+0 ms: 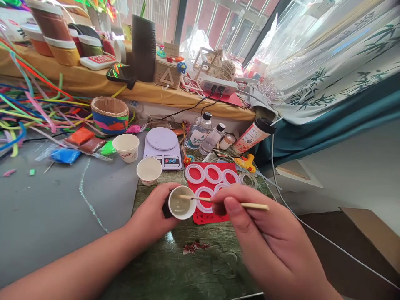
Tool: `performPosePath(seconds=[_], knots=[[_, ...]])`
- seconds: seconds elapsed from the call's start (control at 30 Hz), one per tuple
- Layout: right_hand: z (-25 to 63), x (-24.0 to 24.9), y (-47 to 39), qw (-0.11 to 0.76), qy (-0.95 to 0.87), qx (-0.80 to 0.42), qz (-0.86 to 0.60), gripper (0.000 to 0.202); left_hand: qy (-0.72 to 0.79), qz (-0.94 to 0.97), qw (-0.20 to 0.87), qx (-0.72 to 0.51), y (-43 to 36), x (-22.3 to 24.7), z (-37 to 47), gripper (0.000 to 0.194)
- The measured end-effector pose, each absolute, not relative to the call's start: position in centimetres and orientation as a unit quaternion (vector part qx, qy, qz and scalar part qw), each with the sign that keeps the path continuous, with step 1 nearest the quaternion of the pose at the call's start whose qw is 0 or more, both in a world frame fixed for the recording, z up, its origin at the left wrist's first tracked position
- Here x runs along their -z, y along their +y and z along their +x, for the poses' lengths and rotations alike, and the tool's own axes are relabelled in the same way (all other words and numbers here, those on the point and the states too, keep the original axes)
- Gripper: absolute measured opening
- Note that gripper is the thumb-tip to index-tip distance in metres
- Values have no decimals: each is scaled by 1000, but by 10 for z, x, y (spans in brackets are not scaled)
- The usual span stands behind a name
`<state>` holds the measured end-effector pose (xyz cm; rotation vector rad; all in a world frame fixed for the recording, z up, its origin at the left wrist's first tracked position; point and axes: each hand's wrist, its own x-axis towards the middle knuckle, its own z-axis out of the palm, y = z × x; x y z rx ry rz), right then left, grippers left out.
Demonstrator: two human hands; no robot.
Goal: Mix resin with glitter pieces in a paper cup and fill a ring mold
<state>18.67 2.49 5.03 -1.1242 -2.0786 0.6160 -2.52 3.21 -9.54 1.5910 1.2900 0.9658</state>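
Observation:
My left hand [161,208] is wrapped round a small paper cup [171,204], which is tilted so that its mouth faces me. Clear liquid [181,204] lies inside it. Between the thumb and fingers of my right hand [250,221] is a thin wooden stick [258,206], its far end inside the cup. Just behind, several white ring-shaped moulds [204,199] rest on a red sheet [200,217]; my right hand covers some of them. Dark reddish flakes [195,247] lie on the green tabletop nearer to me.
Two paper cups [149,170] stand left of a white digital scale [161,143]. Clear bottles [197,135] and a tall drink cup [253,135] are at the back right. Colourful pipe cleaners [28,112] and bagged clay [65,156] cover the left side. A white cable [275,158] hangs along the right.

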Motion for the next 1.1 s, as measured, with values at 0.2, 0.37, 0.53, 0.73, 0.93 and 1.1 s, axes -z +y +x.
performPosePath(seconds=[0.2, 0.37, 0.53, 0.73, 0.93, 1.1], knots=[[188, -47, 25, 360, -789, -244, -433, 25, 514, 639, 417, -391, 32, 94, -25, 51], [189, -47, 27, 358, -787, -234, -444, 25, 509, 652, 408, -386, 33, 95, -26, 55], [193, -45, 25, 361, -786, -232, -445, 24, 492, 677, 383, -391, 35, 97, -27, 54], [195, -41, 22, 358, -795, -244, -425, 20, 499, 680, 369, -391, 35, 94, -27, 43], [200, -41, 22, 363, -786, -264, -424, 22, 518, 668, 367, -389, 33, 93, -27, 45], [194, -46, 6, 436, -708, -257, -493, 22, 529, 660, 370, -384, 33, 92, -26, 44]])
